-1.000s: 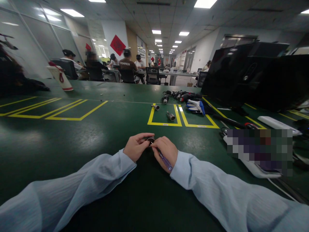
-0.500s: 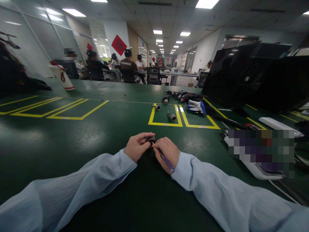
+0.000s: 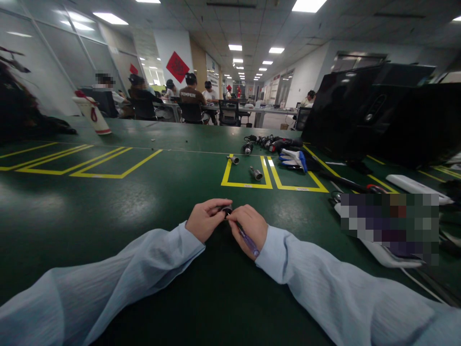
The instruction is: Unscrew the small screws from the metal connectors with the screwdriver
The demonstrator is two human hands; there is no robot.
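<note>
My left hand is closed around a short metal socket, its hollow end facing me and its body partly hidden by the fingers. In my right hand is a screwdriver with a see-through purple handle, pinched like a pen. Its thin tip points at the socket's opening; I cannot tell whether it touches inside. Both hands meet just above the green table. Beyond them, a similar socket with a shank lies within a yellow-taped box, and another socket rests at that box's left line.
Behind the sockets lie black cabled tools and a blue-white glove. A black monitor and a white tray-like thing stand right. A white cup is far left. Several people sit at desks behind.
Almost nothing differs. Both hands keep the socket and screwdriver in nearly the same place, with a very slight shift of the left fingers.
</note>
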